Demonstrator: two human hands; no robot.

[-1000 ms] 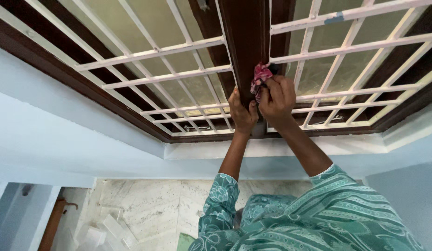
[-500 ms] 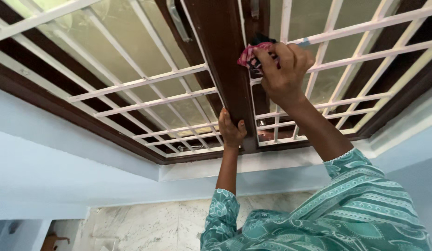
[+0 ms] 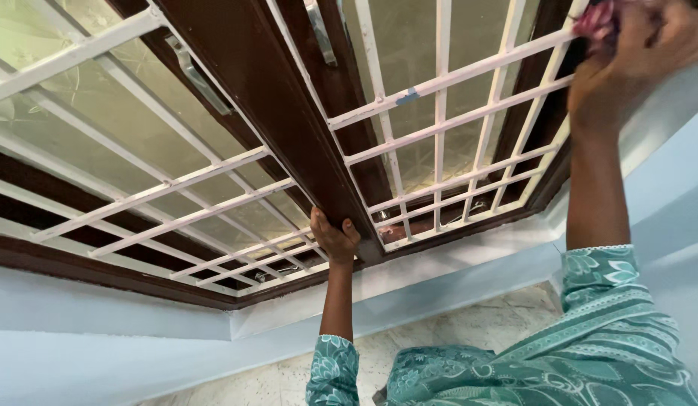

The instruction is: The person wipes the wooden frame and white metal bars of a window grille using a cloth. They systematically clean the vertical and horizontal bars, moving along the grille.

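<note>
My left hand (image 3: 334,237) grips the lower end of the dark brown wooden centre post (image 3: 266,90) of a window. My right hand (image 3: 634,53) is raised at the top right, closed on a pink patterned cloth (image 3: 598,18) pressed against the brown window frame's right side (image 3: 537,90). Only a small corner of the cloth shows beside my fingers. White metal grille bars (image 3: 439,79) cross the frosted glass panes on both sides of the post.
Metal window handles (image 3: 202,75) hang on the sashes behind the grille. A white sill (image 3: 439,263) and pale blue wall (image 3: 101,331) run below the window. Marble flooring (image 3: 439,338) lies beneath. My teal patterned sleeves (image 3: 589,331) fill the lower right.
My right hand with the cloth has moved from the centre post up and to the right, reaching the frame's right side. My left hand stays on the post's lower end. The view has tilted.
</note>
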